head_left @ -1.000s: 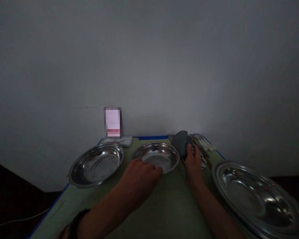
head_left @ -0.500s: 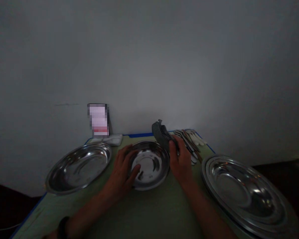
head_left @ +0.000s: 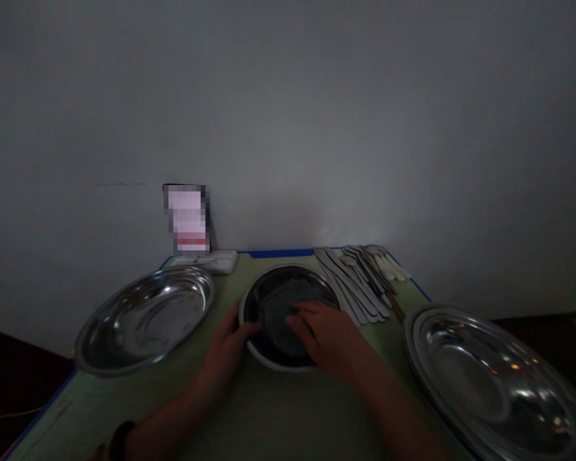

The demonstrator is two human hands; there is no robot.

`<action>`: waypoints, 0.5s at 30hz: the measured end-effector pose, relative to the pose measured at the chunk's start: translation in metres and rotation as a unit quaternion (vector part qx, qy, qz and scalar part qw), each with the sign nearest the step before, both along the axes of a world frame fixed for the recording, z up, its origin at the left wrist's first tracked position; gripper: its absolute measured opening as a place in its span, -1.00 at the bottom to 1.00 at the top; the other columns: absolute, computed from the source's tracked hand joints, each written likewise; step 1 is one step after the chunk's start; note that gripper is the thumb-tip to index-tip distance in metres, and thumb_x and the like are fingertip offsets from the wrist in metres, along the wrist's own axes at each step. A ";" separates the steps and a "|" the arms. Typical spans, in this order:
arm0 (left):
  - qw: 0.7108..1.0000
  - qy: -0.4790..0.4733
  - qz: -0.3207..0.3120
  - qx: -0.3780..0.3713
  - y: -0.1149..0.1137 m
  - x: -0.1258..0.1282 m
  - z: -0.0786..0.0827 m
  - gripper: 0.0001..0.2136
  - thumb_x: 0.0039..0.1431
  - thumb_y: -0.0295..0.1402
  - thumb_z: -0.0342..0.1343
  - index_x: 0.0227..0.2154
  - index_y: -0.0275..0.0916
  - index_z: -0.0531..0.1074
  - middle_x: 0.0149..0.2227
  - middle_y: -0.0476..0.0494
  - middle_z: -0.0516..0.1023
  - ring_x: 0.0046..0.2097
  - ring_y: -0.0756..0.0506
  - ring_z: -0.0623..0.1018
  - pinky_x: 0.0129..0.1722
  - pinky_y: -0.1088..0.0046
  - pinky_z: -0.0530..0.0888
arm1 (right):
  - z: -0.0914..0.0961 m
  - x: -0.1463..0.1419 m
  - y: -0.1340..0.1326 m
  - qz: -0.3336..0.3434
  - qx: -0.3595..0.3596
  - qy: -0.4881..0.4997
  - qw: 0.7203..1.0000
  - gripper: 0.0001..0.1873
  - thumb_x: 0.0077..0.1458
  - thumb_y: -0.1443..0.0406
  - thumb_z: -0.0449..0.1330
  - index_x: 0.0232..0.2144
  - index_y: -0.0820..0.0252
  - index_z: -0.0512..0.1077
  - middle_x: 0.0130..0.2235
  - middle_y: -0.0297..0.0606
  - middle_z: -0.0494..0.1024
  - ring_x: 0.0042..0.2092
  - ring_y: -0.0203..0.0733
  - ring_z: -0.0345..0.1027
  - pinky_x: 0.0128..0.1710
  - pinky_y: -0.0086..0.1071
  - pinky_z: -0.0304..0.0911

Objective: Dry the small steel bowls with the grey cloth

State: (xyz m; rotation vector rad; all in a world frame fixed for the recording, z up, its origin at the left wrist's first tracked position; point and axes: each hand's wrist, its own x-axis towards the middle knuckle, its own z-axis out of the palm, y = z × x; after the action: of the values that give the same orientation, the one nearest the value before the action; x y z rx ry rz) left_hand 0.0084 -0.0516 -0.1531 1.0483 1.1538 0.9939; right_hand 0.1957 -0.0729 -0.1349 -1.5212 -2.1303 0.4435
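Note:
A small steel bowl (head_left: 288, 276) stands in the middle of the green table (head_left: 288, 416). My left hand (head_left: 228, 349) grips the bowl's near left rim, thumb over the edge. My right hand (head_left: 329, 339) lies inside the bowl, fingers pressed onto a dark grey cloth (head_left: 276, 314) that covers the bowl's bottom.
A wide steel dish (head_left: 144, 317) sits to the left, a larger one (head_left: 489, 378) at the right. Several pieces of cutlery (head_left: 360, 278) lie in a row behind the bowl on the right. A small card (head_left: 187, 218) and a white folded thing (head_left: 211, 261) stand by the wall.
My right hand has carried the grey cloth from beside the cutlery into the bowl and now presses it down. My left hand has shifted to the bowl's left rim.

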 end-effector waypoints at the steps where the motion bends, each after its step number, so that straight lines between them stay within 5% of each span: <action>1: 1.000 -0.027 0.004 -0.007 -0.001 0.001 0.000 -0.38 0.01 -0.37 0.09 0.20 -0.17 0.21 0.15 -0.19 0.47 0.13 -0.28 0.48 0.08 0.15 0.46 | -0.002 -0.002 -0.001 -0.012 -0.006 0.001 1.000 -0.57 0.31 0.18 -0.08 -0.09 0.23 0.53 0.08 -0.11 0.53 0.12 -0.05 0.39 0.16 -0.14 0.25; 5: 0.993 -0.114 -0.014 -0.033 -0.008 0.006 -0.008 -0.22 -0.06 -0.41 0.10 0.30 -0.03 0.05 0.23 -0.10 0.39 0.14 -0.26 0.48 0.04 0.18 0.49 | -0.015 -0.012 -0.001 -0.059 0.016 -0.007 0.998 -0.41 0.20 0.30 0.01 0.27 0.30 0.17 0.32 -0.10 0.18 0.33 0.01 0.05 0.26 -0.04 0.11; 11: 0.993 -0.098 -0.061 -0.026 -0.006 0.009 -0.014 -0.29 0.12 -0.12 0.07 0.33 -0.03 0.00 0.28 -0.14 0.31 0.24 -0.25 0.37 0.14 0.16 0.40 | -0.026 -0.041 0.006 -0.111 0.013 0.001 0.994 -0.35 0.22 0.31 -0.06 0.34 0.30 -0.02 0.41 -0.12 -0.18 0.41 0.15 -0.31 0.29 0.20 -0.10; 15: 0.996 0.018 -0.085 0.028 0.000 0.009 -0.010 -0.38 0.26 0.00 -0.35 0.32 -0.08 0.05 0.18 -0.21 0.44 0.15 -0.26 0.47 0.01 0.08 0.49 | -0.018 -0.051 0.008 -0.002 -0.003 0.060 0.998 -0.39 0.27 0.30 -0.11 0.33 0.35 -0.01 0.39 -0.07 -0.10 0.41 0.00 -0.28 0.33 0.11 -0.12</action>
State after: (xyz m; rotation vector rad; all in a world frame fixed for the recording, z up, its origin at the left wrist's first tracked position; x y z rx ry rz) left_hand 0.0173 -0.0511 -0.1634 1.1943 1.0520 0.8802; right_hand 0.1447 -0.0646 -0.1532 -1.4642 -2.0351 0.5269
